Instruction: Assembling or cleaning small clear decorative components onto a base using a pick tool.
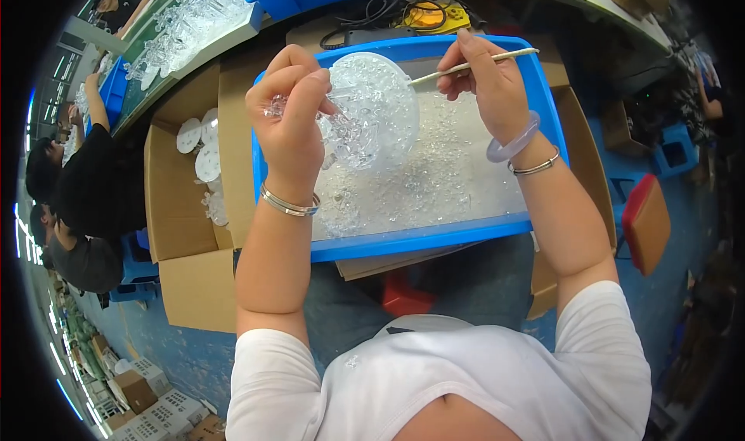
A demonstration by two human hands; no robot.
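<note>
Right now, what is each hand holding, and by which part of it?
Right hand: the stick, near its middle. Left hand: clear pieces; its exact hold on the disc cannot be told.

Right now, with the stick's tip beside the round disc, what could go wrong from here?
The thin pale stick in the right hand might slip at the edge of the round white disc.

The clear plastic cluster in the left hand could slip and scatter the loose clear bits in the blue tray.
</note>
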